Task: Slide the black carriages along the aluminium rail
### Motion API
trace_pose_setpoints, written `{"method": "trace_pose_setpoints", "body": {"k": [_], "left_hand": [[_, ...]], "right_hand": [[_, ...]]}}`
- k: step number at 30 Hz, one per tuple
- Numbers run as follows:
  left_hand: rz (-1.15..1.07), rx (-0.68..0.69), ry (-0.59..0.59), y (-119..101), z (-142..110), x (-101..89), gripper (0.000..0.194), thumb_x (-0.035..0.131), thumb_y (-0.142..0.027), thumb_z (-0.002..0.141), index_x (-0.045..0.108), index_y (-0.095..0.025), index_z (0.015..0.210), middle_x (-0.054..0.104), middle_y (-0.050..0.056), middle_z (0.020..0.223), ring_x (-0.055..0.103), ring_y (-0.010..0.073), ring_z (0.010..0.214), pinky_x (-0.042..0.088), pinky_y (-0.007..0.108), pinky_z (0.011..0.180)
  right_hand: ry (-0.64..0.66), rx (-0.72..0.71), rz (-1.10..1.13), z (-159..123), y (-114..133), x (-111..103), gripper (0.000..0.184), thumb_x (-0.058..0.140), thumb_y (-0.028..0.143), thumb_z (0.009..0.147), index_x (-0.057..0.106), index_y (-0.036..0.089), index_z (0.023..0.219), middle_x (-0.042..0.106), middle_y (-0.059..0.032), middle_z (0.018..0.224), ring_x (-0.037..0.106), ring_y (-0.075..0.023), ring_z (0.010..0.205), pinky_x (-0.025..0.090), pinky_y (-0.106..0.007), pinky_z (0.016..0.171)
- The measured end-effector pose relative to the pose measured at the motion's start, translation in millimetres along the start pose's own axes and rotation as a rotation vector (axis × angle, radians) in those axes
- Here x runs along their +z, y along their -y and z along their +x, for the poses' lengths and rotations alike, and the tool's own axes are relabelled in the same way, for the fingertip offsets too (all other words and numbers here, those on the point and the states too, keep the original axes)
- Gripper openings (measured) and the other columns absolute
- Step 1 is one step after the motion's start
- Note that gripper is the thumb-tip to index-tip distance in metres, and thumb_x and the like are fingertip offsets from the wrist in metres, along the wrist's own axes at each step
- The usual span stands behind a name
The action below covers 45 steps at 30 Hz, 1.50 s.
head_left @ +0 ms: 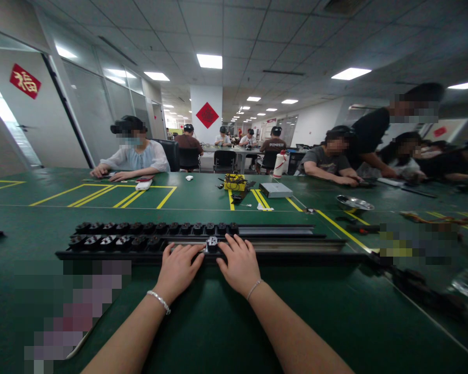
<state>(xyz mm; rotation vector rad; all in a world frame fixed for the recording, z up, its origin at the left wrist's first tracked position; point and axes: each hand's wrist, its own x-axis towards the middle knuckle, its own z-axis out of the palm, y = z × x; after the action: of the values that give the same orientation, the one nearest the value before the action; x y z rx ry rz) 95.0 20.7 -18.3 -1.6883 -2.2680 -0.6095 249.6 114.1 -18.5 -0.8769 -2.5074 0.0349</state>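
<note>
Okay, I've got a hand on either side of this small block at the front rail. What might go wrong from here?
Uneven pressure from the left hand and right hand might tilt the small block or jam it in the front rail.

Your fingers are close to the rail, so a slip might pinch one.

The left wrist's bracelet could perhaps snag if that wrist moves up to the rail.

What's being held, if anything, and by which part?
Left hand and right hand flank the small module at its sides; grip or touch can't be told.
</note>
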Motion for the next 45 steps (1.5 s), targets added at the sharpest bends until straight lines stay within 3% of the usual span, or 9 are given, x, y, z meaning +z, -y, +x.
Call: {"method": "trace_pose_setpoints", "body": {"k": [45], "left_hand": [[0.067,0.040,0.057,-0.7,0.2,-2.9,0.036,0.031,-0.041,0.088,0.052,-0.039,0.116,0.065,0.000,0.092,0.054,0.0180,0.089,0.023,0.045,0.094]], "right_hand": [[0.003,0.001,-0.017,0.3,1.4,-1.7,0.036,0.047,0.040,0.080,0.051,0.026,0.114,0.041,-0.0019,0.137,0.029,-0.0227,0.126,0.018,-0.041,0.101]]}}
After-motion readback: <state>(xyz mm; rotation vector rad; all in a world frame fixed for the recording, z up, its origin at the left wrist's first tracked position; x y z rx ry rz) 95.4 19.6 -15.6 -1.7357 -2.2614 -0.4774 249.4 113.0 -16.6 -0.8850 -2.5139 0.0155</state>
